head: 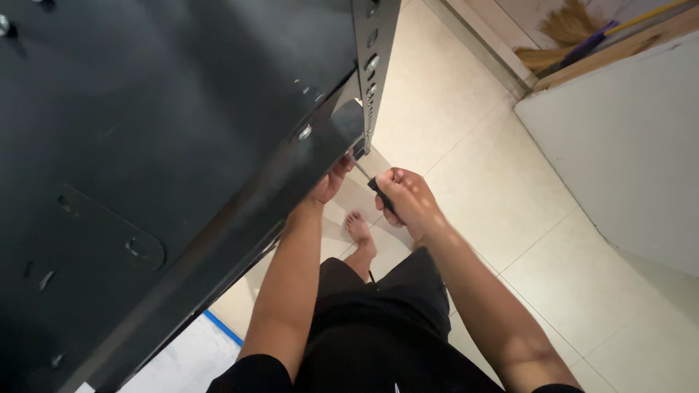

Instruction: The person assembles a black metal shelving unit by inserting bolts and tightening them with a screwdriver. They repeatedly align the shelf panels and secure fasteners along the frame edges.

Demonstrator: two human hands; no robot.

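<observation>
Materials and finish, head view.
Black metal shelf (145,145), painted, matt with faint sheen; bright metal bolts (304,132) on perforated upright (373,58). Dark matt tool handle (380,195) in right hand (411,204). Glossy cream floor tiles (473,145). Straw broom (568,29). Black cloth shorts (378,320).

**A tiled room in a home**

Pale floor tiles (473,124) fill the right of the frame. A straw broom (575,33) leans at upper right beside a white wall (626,145). A bare foot (359,229) stands at centre; a black metal shelf (167,145) fills the left.
</observation>
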